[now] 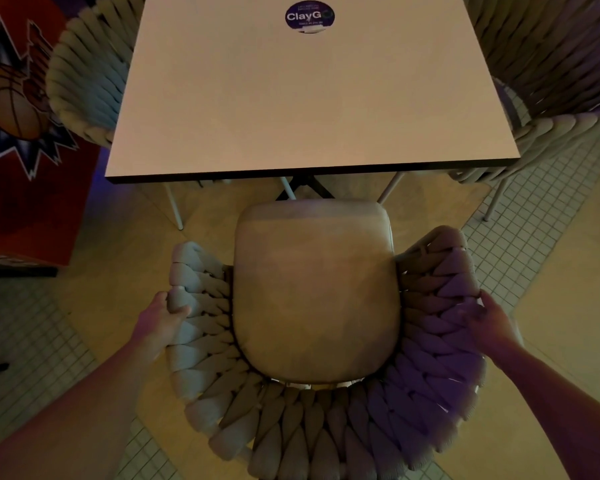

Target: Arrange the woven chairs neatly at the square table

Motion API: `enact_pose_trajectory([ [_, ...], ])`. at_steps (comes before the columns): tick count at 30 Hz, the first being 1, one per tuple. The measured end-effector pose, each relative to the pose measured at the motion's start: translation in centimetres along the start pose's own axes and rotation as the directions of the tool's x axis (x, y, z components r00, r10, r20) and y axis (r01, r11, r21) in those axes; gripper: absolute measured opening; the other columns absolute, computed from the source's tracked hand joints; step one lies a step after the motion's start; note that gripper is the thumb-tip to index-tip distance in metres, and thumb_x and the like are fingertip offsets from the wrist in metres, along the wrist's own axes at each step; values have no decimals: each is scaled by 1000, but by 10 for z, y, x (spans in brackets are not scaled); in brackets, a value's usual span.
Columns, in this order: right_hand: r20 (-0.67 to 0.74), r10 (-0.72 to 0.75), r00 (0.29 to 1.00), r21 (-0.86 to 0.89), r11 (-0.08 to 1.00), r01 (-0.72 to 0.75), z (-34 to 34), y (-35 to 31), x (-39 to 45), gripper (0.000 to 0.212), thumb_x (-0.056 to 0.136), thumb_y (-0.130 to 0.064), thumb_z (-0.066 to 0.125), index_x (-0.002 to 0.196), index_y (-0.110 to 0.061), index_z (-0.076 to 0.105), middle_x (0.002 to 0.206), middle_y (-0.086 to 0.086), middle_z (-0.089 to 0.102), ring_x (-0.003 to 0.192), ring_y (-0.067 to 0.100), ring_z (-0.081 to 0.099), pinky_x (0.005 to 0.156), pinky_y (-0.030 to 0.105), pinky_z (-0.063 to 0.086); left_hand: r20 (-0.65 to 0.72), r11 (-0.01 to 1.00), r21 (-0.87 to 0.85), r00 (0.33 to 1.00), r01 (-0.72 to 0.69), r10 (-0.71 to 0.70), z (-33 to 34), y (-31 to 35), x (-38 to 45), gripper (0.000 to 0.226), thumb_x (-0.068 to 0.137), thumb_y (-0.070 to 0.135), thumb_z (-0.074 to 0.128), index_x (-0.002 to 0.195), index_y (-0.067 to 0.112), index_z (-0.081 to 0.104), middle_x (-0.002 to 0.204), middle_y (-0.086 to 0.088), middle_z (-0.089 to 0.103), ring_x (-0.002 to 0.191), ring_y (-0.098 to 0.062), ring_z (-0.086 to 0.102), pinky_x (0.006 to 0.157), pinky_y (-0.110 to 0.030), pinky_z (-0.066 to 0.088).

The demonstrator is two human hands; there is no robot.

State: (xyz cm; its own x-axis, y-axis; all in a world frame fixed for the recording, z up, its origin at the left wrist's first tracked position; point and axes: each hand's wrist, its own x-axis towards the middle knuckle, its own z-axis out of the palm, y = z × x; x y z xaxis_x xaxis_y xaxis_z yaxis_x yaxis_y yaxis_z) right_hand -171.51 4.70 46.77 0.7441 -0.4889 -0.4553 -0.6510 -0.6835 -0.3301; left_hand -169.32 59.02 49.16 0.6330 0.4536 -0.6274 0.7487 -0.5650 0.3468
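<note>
A woven chair (314,292) with a beige cushioned seat and thick braided rim stands directly below me, its seat front just short of the square table's (305,98) near edge. My left hand (161,318) grips the left side of the woven rim. My right hand (489,322) holds the right side of the rim. A second woven chair (84,77) is tucked at the table's left side. A third woven chair (555,74) sits at the right side, its seat partly under the tabletop.
A round dark sticker (309,16) lies on the tabletop at the far end. A red panel with a basketball graphic (18,109) stands on the left. The floor mixes beige slabs and small white tiles (534,209). The table's dark base (305,188) shows under its edge.
</note>
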Motion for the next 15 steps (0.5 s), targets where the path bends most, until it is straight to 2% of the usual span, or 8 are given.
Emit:
enact_pose_trajectory([
  [3, 4, 1, 1000, 20, 1000, -1, 1, 1, 0, 60, 85, -27, 64, 139, -18, 41, 113, 19, 68, 102, 39, 61, 77, 41, 48, -3, 1000, -1, 1000, -4, 4, 1, -1, 1, 56, 88, 34, 62, 135, 12, 42, 126, -18, 59, 107, -36, 59, 80, -43, 51],
  [7, 2, -5, 1000, 23, 1000, 5, 1, -4, -3, 53, 86, -25, 60, 135, -13, 42, 115, 22, 65, 103, 41, 60, 76, 40, 45, -23, 1000, 20, 1000, 14, -14, 5, -1, 1, 56, 89, 36, 59, 136, 12, 41, 126, -18, 58, 108, -38, 58, 85, -46, 51],
  [10, -35, 2, 999, 10, 1000, -1, 0, -16, -13, 50, 89, -28, 55, 133, -11, 40, 126, 25, 56, 111, 44, 54, 84, 46, 45, -18, 997, 57, 999, 44, -43, 8, 2, -4, 59, 90, 40, 57, 137, 8, 38, 126, -21, 57, 109, -40, 57, 79, -42, 48],
  [13, -188, -178, 966, -64, 984, 168, 3, -39, -27, 54, 89, -37, 51, 137, -17, 37, 138, 16, 47, 121, 38, 46, 94, 51, 44, -90, 992, 126, 996, 29, -18, 11, 9, -13, 61, 89, 41, 55, 136, 6, 39, 128, -23, 53, 111, -43, 55, 86, -48, 48],
  [15, -158, -340, 927, -111, 939, 326, 10, -63, -37, 56, 90, -44, 46, 140, -20, 35, 145, 9, 44, 129, 31, 43, 99, 50, 42, -197, 959, 275, 972, -71, 129, 16, 15, -25, 59, 89, 41, 54, 136, 9, 42, 133, -22, 50, 118, -42, 50, 95, -50, 44],
])
